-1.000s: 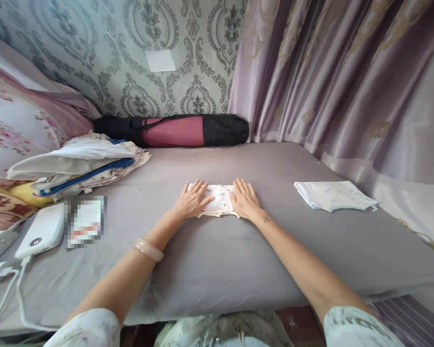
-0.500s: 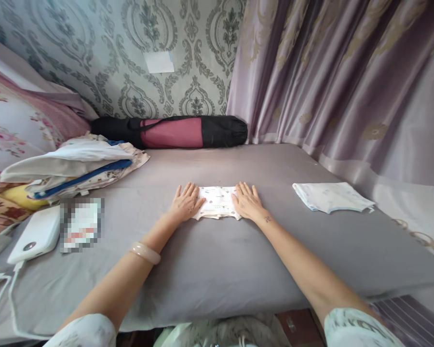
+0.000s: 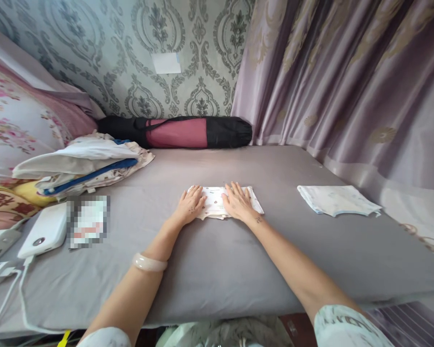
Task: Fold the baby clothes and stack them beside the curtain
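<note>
On the gray surface [image 3: 220,270], we rest our left hand [image 3: 191,205] and right hand [image 3: 238,203] flat, fingers a little apart, gripping nothing, on the small dotted cloth [image 3: 213,200] near the middle, with another cloth [image 3: 340,198] near the right edge.

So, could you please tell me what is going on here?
A person's left hand and right hand lie flat, palms down, on a folded white printed cloth, one toward each end of it. The cloth rests on a grey sheet. Off to the right lies another folded cloth, and to the left is a heap of clothes; neither hand touches those.
</note>
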`<state>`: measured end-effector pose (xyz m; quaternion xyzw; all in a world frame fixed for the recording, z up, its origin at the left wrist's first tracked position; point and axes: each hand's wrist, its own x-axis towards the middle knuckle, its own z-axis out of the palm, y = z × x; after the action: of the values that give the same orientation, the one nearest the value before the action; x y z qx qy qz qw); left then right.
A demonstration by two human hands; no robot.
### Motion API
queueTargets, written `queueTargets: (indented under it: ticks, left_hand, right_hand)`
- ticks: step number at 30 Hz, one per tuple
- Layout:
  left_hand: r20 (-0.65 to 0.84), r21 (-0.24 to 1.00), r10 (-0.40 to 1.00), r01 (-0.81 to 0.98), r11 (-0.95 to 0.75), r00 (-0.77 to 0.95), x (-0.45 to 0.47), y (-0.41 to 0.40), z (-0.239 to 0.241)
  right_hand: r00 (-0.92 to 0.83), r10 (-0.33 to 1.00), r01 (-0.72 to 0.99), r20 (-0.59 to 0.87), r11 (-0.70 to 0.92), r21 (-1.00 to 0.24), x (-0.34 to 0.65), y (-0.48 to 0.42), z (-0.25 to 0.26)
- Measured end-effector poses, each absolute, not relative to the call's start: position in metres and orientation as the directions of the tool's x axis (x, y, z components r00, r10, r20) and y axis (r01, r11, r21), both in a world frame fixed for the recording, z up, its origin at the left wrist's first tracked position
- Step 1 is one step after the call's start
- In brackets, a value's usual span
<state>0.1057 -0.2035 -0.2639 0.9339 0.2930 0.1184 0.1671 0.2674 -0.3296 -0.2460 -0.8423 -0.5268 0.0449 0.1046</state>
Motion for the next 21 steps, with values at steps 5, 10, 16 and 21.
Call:
queueTargets:
  ticks: [5,10,16,21]
  left_hand:
    - [0.205,0.574,0.661,0.459,-0.678,0.721,0.099,-0.196,-0.259]
    - [0.269,0.745,0.776,0.388,-0.543,0.570,0.093,-0.196,-0.249]
    - [0.258,0.841,0.873,0.349,-0.414,0.414,0.090,-0.197,-0.242]
    - [0.263,0.841,0.865,0.338,-0.423,0.428,0.091,-0.197,-0.244]
  right_hand:
    - [0.367,0.925,0.912,0.099,-0.337,-0.233,0.247,-0.313,-0.251]
    - [0.363,0.928,0.918,0.084,-0.341,-0.204,0.246,-0.313,-0.255]
    - [0.313,0.941,0.940,0.128,-0.288,-0.182,0.228,-0.294,-0.246]
    - [0.324,0.941,0.931,0.103,-0.297,-0.213,0.209,-0.277,-0.256]
